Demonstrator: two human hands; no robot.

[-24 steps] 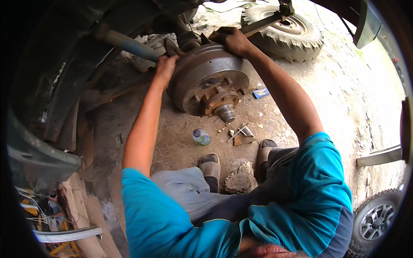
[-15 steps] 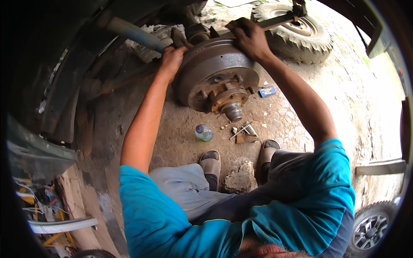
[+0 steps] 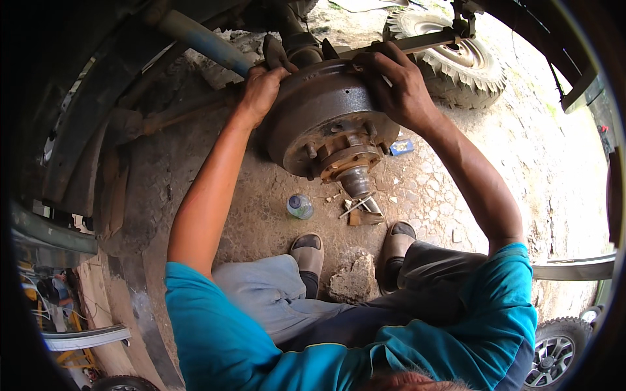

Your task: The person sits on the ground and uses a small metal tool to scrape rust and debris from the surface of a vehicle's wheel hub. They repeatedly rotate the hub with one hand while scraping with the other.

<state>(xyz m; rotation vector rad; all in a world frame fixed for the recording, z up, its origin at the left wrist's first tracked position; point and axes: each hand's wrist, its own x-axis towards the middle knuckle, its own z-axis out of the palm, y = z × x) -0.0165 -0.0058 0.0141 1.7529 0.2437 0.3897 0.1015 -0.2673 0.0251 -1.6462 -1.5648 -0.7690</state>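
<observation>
A worn metal brake drum (image 3: pixel 312 104) sits on the axle hub, its rusty studded hub (image 3: pixel 352 159) and bare round spindle end (image 3: pixel 356 182) pointing toward me. My left hand (image 3: pixel 263 91) is closed on the drum's upper left edge, with the fingers hooked behind it and partly hidden. On the upper right rim lies my right hand (image 3: pixel 398 81), fingers curled over the edge; whether it also holds a small piece I cannot make out. Dark metal tabs (image 3: pixel 328 49) stick up behind the drum between my hands.
A blue shock absorber (image 3: pixel 205 44) slants in from the upper left, and a steel rod (image 3: pixel 420 42) runs behind my right hand. A loose knobby tyre (image 3: pixel 450 62) lies beyond. Below are a plastic bottle (image 3: pixel 300 206), a cross-shaped metal tool (image 3: pixel 358 204), a blue box (image 3: pixel 402 147) and a rock (image 3: pixel 353 277).
My right hand has come down from above the drum's far edge onto its upper right rim. My left hand keeps its place on the drum. The whole view has shifted slightly.
</observation>
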